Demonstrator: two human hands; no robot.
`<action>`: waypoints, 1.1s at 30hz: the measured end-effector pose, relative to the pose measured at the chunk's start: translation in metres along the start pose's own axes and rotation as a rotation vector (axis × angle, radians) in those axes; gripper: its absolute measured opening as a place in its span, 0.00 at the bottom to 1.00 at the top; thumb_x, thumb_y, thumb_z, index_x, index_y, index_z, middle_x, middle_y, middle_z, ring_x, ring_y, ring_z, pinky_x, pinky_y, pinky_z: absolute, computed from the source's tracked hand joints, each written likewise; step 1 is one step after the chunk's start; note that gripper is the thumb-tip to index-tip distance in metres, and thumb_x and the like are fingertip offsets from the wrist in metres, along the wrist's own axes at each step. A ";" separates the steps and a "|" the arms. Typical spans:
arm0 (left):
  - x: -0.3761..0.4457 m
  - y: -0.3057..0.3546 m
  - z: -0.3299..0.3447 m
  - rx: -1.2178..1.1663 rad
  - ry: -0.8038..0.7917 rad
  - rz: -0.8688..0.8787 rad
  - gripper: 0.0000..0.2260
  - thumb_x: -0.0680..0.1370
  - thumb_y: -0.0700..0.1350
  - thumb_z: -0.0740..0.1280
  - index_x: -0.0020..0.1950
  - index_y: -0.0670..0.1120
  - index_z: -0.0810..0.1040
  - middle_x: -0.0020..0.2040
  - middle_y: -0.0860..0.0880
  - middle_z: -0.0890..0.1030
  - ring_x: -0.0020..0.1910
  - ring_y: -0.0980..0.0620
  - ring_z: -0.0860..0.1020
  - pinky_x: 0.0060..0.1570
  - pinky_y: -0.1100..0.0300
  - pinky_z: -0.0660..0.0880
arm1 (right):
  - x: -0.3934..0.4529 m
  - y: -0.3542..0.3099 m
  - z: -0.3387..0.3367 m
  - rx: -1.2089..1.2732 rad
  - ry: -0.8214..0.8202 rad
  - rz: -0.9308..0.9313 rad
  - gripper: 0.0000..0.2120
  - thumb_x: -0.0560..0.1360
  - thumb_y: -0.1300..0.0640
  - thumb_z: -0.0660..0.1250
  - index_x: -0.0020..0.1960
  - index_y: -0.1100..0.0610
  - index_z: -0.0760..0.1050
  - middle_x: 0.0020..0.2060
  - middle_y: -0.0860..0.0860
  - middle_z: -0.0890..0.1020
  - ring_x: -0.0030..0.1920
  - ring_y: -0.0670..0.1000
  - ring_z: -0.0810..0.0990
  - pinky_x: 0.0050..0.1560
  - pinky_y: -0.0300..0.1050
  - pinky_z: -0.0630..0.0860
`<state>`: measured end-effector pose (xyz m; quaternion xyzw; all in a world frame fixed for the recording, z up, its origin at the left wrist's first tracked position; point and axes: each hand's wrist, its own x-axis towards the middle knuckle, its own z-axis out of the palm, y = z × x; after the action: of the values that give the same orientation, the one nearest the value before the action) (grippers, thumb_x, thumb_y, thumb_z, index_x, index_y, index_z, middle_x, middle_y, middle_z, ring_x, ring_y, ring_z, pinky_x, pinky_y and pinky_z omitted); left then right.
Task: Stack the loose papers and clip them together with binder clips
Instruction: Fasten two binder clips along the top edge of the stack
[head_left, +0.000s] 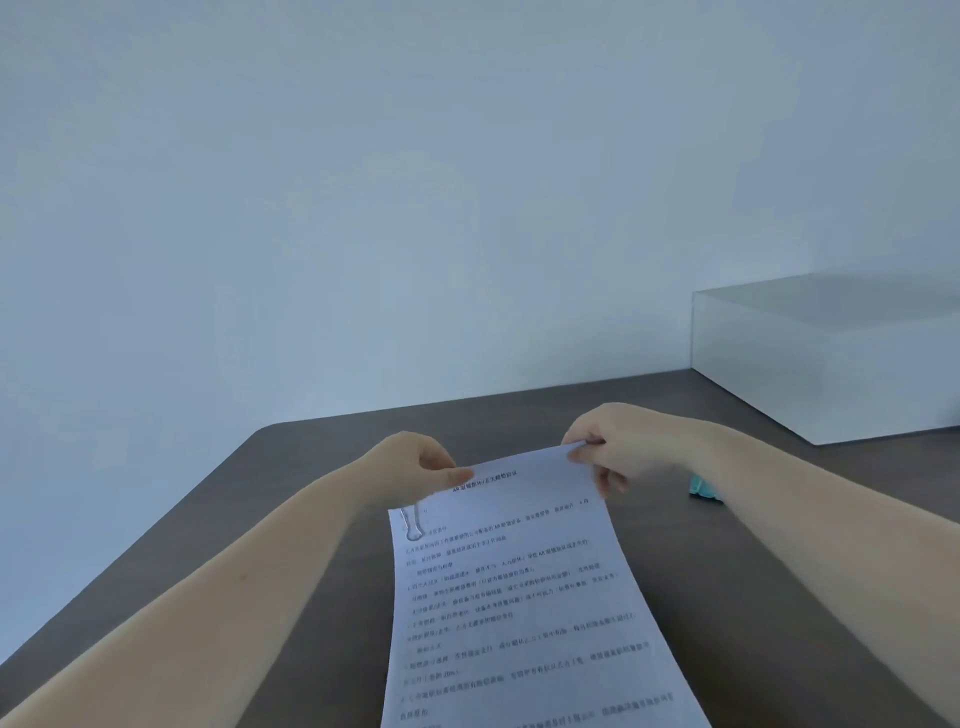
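Brightness: dim, cool bluish cast
Shadows: soft, faint under the paper (519, 597) on the tabletop (218, 545)
Focus: overall soft; printed text blurred
Edges: slight wide-angle bending

- Left hand (415, 462): bare, no glove, ring or watch to be seen; the fingers are slim and the nails short.
- Left forearm (218, 587): bare along its whole visible length, no sleeve or cuff, running off toward 8 o'clock.
- Right hand (613, 447): bare, with no jewellery showing.
- Right forearm (810, 525): also bare and sleeveless, no wristband, running off toward 4 o'clock.
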<state>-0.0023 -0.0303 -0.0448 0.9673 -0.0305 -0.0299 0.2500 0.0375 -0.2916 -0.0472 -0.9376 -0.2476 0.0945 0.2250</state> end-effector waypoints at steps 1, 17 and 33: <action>0.005 0.011 0.005 0.042 0.007 0.035 0.16 0.77 0.58 0.64 0.55 0.48 0.81 0.49 0.55 0.80 0.49 0.55 0.77 0.50 0.62 0.70 | -0.001 0.001 -0.001 0.010 0.003 0.005 0.10 0.80 0.54 0.57 0.45 0.49 0.77 0.29 0.46 0.84 0.22 0.42 0.76 0.41 0.44 0.74; 0.063 0.081 0.083 0.053 -0.041 0.227 0.08 0.79 0.50 0.65 0.43 0.52 0.81 0.39 0.55 0.78 0.41 0.51 0.75 0.52 0.52 0.77 | -0.036 0.097 -0.018 -0.144 0.321 0.474 0.20 0.77 0.45 0.62 0.61 0.57 0.75 0.60 0.53 0.80 0.59 0.54 0.77 0.59 0.49 0.74; 0.082 0.084 0.105 -0.096 -0.095 0.198 0.11 0.78 0.48 0.68 0.58 0.46 0.83 0.47 0.52 0.81 0.47 0.54 0.79 0.51 0.63 0.75 | -0.017 0.097 -0.011 0.116 0.476 0.203 0.09 0.76 0.54 0.67 0.48 0.59 0.83 0.34 0.44 0.76 0.36 0.43 0.74 0.32 0.30 0.66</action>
<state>0.0677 -0.1607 -0.0995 0.9441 -0.1360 -0.0525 0.2958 0.0675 -0.3800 -0.0818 -0.9390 -0.0864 -0.0927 0.3196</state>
